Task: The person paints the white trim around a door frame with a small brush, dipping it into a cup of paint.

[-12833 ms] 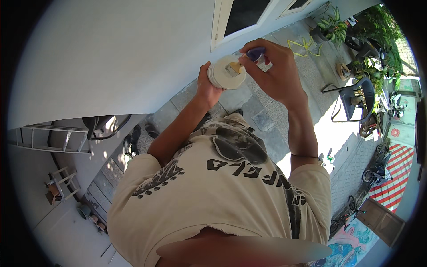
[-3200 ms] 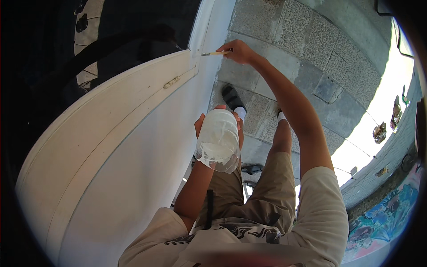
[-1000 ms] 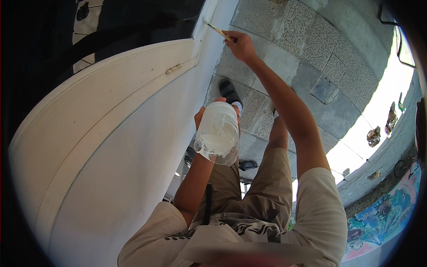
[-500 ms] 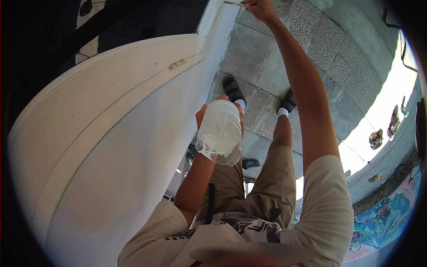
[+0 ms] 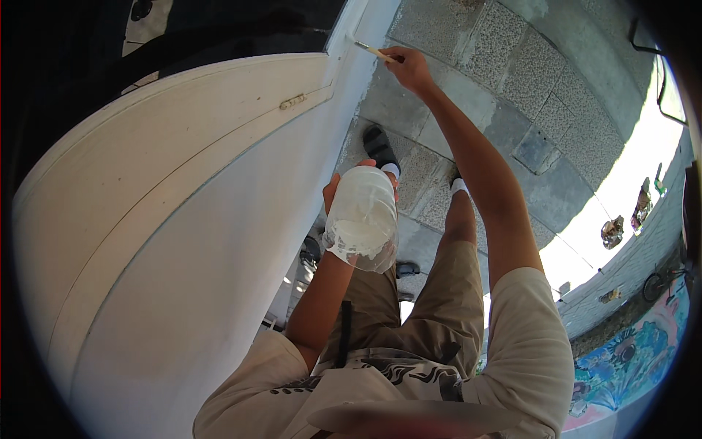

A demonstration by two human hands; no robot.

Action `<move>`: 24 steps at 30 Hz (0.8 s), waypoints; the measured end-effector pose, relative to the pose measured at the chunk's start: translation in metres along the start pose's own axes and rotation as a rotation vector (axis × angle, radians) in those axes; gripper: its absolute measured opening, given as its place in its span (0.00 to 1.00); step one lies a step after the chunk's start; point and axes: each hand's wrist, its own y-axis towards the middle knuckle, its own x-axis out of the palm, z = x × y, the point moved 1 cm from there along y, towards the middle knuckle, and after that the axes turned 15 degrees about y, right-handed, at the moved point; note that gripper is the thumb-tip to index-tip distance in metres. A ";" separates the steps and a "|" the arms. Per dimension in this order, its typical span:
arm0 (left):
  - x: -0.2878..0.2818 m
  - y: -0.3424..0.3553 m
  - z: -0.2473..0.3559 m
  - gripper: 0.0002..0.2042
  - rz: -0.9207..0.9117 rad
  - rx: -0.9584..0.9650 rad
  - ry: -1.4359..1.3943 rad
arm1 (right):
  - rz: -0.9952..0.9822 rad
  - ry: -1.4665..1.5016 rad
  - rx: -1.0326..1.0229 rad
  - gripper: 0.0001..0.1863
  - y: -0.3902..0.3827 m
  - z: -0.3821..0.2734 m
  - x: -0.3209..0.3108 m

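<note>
In my left hand [image 5: 330,192] I grip a clear plastic container [image 5: 363,205] with white paint inside; its fingers wrap round the far side and are partly hidden. My right hand [image 5: 411,69] reaches out far ahead, closed round the pale handle of a small paintbrush [image 5: 376,53]. The brush points left, its tip at or very near the white frame [image 5: 352,36] beside the dark pane; I cannot tell whether the bristles touch it.
A cream-white panel with a hinge [image 5: 293,102] and a white wall [image 5: 197,263] fill the left side. Below are grey paving slabs [image 5: 409,77] and my sandalled feet [image 5: 380,145]. Crumpled objects [image 5: 613,232] lie at the right by a sunlit strip, near a colourful mural [image 5: 629,358].
My right hand has come nearer and a little left along the frame, bringing the brush down from the top edge. The left hand and container have hardly moved.
</note>
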 end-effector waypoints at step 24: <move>-0.003 0.003 -0.005 0.31 0.050 0.024 0.090 | -0.041 -0.034 0.015 0.17 -0.054 0.008 0.041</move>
